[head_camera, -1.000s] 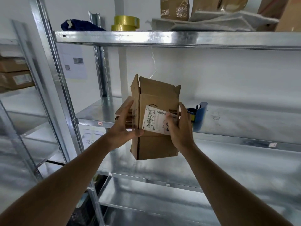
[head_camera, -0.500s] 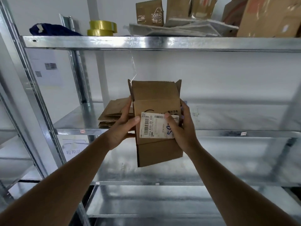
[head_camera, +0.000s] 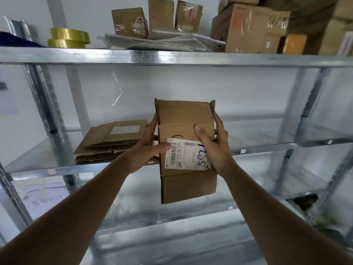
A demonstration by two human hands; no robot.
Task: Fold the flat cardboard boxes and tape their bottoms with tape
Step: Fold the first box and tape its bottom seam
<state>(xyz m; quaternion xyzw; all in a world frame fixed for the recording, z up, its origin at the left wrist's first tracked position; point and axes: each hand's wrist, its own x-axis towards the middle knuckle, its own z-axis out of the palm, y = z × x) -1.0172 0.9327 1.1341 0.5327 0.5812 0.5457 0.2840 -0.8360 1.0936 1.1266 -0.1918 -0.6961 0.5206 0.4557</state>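
Observation:
A small brown cardboard box (head_camera: 183,119) with a white barcode label (head_camera: 183,155) hangs in the air in front of the shelving, opened into a tube with its flaps loose. My left hand (head_camera: 147,150) grips its left side, thumb lying across the label. My right hand (head_camera: 214,146) grips the right side, thumb pressed on the front panel above the label. A stack of flat cardboard boxes (head_camera: 112,142) lies on the middle shelf just to the left. Two rolls of yellow tape (head_camera: 68,38) sit on the top shelf.
Metal shelving (head_camera: 172,58) fills the view, with uprights at left and right. Taped-up boxes (head_camera: 246,25) and flat packaging crowd the top shelf. A strip of clear film (head_camera: 116,92) dangles below it. A paper sign (head_camera: 45,196) hangs at lower left.
The view has shifted right and up, so the blue tape dispenser is out of sight. The box has turned squarer to me, and my right thumb has slid higher on its front.

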